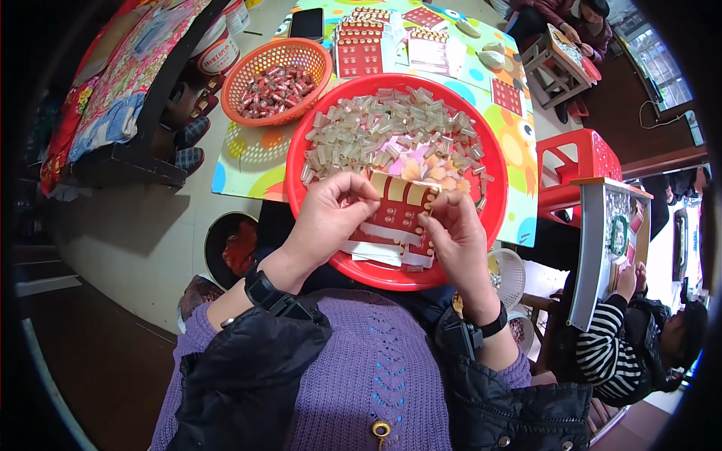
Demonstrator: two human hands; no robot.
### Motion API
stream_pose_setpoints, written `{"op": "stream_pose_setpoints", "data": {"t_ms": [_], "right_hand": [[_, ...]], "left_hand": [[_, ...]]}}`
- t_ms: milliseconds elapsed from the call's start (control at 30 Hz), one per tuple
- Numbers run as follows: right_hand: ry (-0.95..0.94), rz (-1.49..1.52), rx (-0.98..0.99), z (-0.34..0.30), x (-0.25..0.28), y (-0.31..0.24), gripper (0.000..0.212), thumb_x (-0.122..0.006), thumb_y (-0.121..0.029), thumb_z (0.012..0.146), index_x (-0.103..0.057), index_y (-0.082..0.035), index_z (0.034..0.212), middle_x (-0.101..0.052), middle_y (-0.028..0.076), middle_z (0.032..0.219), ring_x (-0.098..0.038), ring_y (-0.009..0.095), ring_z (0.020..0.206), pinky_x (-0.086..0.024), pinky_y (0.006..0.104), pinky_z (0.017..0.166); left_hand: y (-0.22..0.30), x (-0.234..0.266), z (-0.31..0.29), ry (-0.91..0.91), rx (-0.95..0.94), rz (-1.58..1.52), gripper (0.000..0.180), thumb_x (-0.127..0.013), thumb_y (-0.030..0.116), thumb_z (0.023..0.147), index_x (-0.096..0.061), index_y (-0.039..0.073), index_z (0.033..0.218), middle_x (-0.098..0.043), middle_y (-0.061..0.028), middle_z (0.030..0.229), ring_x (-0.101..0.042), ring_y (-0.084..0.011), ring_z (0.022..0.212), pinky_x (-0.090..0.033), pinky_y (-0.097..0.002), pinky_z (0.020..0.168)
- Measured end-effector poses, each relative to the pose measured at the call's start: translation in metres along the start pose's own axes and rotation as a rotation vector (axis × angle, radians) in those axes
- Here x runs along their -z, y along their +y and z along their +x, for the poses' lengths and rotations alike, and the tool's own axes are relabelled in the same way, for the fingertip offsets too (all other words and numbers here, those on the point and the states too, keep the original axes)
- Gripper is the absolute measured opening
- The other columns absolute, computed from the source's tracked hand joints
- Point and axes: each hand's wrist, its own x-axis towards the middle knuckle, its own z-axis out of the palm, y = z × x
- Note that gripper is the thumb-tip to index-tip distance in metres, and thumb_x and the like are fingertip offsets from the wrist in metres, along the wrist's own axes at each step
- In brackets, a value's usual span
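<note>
Over the red basin, a red and gold printed card is held between my two hands. My left hand pinches thumb to forefinger at the card's left edge, and a bit of something small and red shows under its curled fingers. My right hand grips the card's right edge between thumb and fingers. Many small clear tubes fill the far part of the basin. Below the held card, more white-edged cards lie in the near part. What my left fingertips pinch exactly is partly hidden.
An orange basket of small red pieces stands at the basin's far left. Card stacks and a phone lie on the patterned table. A red stool and two other people at work are on the right.
</note>
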Motion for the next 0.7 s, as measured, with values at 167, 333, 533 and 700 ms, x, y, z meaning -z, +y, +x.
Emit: {"op": "stream_pose_setpoints", "data": {"t_ms": [167, 333, 533, 700], "right_hand": [[0.018, -0.021, 0.085, 0.002, -0.008, -0.006, 0.032, -0.058, 0.009, 0.084, -0.051, -0.001, 0.115, -0.056, 0.004, 0.098, -0.058, 0.010, 0.089, -0.050, 0.0228, 0.078], [-0.059, -0.319, 0.205, 0.002, -0.001, -0.005, 0.024, -0.060, 0.005, 0.085, -0.056, 0.001, 0.109, -0.056, 0.005, 0.101, -0.058, 0.010, 0.091, -0.049, 0.0222, 0.079], [0.016, -0.663, 0.350, 0.004, 0.004, -0.003, 0.013, -0.062, -0.001, 0.086, -0.060, 0.001, 0.099, -0.058, 0.006, 0.103, -0.058, 0.008, 0.088, -0.048, 0.0221, 0.073], [-0.170, -0.114, -0.146, 0.010, 0.004, -0.011, 0.011, -0.063, -0.003, 0.085, -0.061, -0.001, 0.096, -0.057, 0.003, 0.091, -0.057, 0.010, 0.086, -0.047, 0.0228, 0.071]], "left_hand": [[-0.001, 0.000, -0.003, -0.046, 0.072, 0.056, 0.020, -0.062, -0.003, 0.085, -0.062, 0.001, 0.104, -0.061, -0.0002, 0.089, -0.059, -0.0069, 0.080, -0.051, -0.0192, 0.073], [0.004, -0.003, -0.005, -0.034, -0.074, 0.236, 0.018, -0.062, -0.001, 0.086, -0.064, -0.001, 0.103, -0.061, -0.0005, 0.091, -0.059, -0.0076, 0.081, -0.049, -0.0196, 0.072], [0.011, 0.005, -0.007, -0.061, -0.338, 0.673, 0.010, -0.065, 0.006, 0.085, -0.066, 0.000, 0.092, -0.061, -0.0025, 0.084, -0.058, -0.0104, 0.077, -0.047, -0.0236, 0.067], [0.026, 0.019, 0.005, -0.198, 0.009, 0.477, 0.012, -0.067, 0.009, 0.081, -0.067, 0.002, 0.090, -0.059, -0.0056, 0.077, -0.059, -0.0177, 0.070, -0.047, -0.0293, 0.062]]}}
